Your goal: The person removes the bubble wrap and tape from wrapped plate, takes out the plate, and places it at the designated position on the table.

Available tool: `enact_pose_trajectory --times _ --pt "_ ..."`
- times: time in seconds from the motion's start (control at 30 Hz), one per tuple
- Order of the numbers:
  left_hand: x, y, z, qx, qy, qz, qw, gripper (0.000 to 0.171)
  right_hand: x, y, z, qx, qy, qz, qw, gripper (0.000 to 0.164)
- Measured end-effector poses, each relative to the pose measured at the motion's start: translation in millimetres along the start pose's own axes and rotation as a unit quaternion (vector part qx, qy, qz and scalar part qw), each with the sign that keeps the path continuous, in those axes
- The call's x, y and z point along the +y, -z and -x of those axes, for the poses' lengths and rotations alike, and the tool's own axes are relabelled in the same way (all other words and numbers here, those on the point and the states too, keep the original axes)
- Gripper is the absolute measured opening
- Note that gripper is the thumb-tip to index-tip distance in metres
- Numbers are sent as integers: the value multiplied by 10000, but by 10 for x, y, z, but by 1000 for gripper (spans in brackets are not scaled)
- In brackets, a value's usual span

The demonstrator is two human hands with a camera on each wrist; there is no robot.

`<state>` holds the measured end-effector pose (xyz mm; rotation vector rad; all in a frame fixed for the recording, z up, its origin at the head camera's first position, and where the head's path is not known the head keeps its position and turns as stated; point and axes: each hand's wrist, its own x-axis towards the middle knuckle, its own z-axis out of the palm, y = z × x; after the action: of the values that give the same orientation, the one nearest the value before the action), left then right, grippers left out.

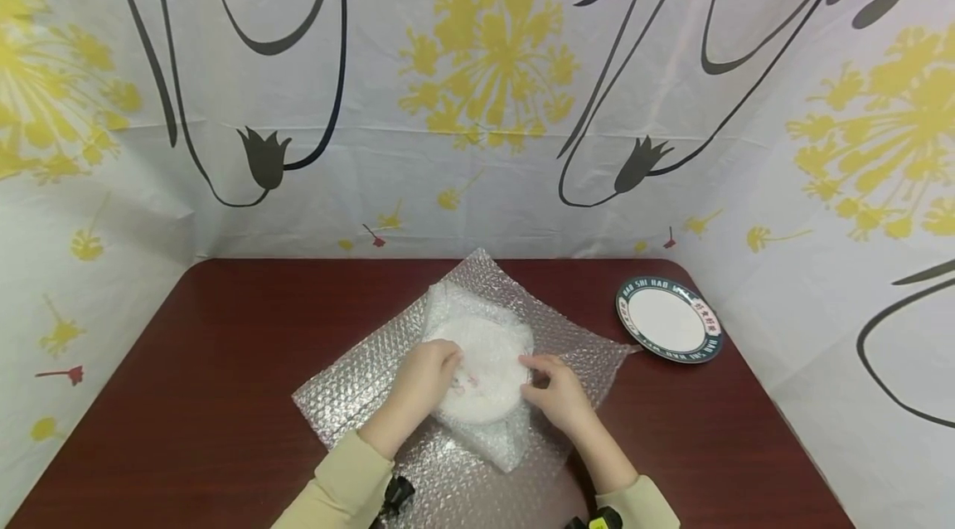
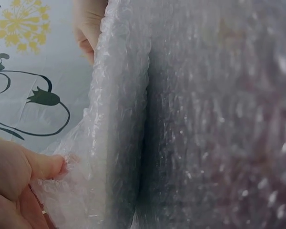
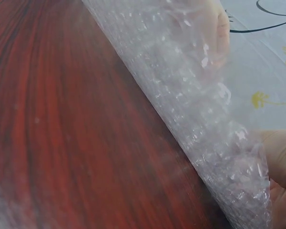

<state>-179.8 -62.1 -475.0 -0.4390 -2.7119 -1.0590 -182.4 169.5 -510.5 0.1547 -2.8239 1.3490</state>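
Note:
A round white plate [image 1: 485, 359] with small pinkish-red marks lies in a piece of bubble wrap [image 1: 477, 305] near the table's middle. My left hand [image 1: 419, 376] grips its left edge together with the wrap. At the right edge, my right hand [image 1: 558, 392] pinches the wrapping between thumb and fingers. Beneath them spreads a larger bubble wrap sheet [image 1: 358, 384], set cornerwise. In the left wrist view, the thumb of my left hand [image 2: 16, 179] presses on crumpled wrap [image 2: 76, 176]. The right wrist view shows wrap [image 3: 181, 86] raised at a slant, my right hand [image 3: 281, 162] at its edge.
A plate with a dark green lettered rim [image 1: 630, 322] stands at the back right of the dark red wooden table [image 1: 201, 363]. Patterned white cloth [image 1: 358, 98] hangs behind the table and along both sides.

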Motion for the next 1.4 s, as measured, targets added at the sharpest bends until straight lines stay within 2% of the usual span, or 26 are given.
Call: enact_pose_trajectory --times 0.5,0.73,0.93,1.17,1.4 --pt "-41 85 -25 -45 46 181 9998 12 6 -33 -6 7 37 -129 9999 43" --pt "-96 334 -78 744 425 731 9936 20 54 18 8 31 87 -46 9999 46" --pt "-159 395 -16 747 647 862 9914 18 71 45 20 47 26 -106 9999 46" --pt "-200 462 47 1338 693 830 9851 13 34 0 19 -28 38 -246 9997 46" --pt "-262 586 102 1484 838 746 9825 8 24 -1 4 24 27 -208 9998 46"
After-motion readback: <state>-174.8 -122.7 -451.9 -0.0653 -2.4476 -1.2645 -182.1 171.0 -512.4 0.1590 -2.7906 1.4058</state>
